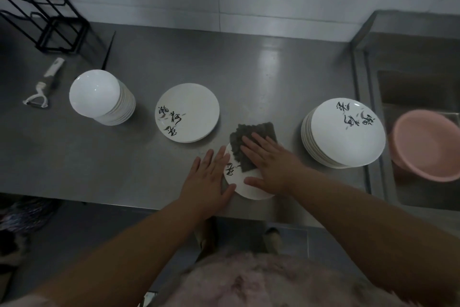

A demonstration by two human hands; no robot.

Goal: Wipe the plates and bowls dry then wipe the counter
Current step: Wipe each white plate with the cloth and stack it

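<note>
- While the right hand (270, 162) is lying flat with fingers spread, it is pressing a dark grey cloth (251, 146) onto a white plate (249, 186) near the front edge of the steel worktop (249, 77).
- Left hand (209, 177) is resting open at the plate's 9 o'clock rim, fingers straight, thumb lying along the near edge.
- Cloth is overhanging the plate's 12 o'clock side, touching the worktop.
- At 11 o'clock from the wiped plate, a small stack of plates (188, 112) with black brush lettering is sitting apart.
- At 3 o'clock, a taller plate stack (344, 132) is standing beside a pink basin (425, 145) in the sink.
- At 10 o'clock, a stack of white bowls (102, 97) is standing near a peeler (43, 87) and black wire rack (47, 8).
</note>
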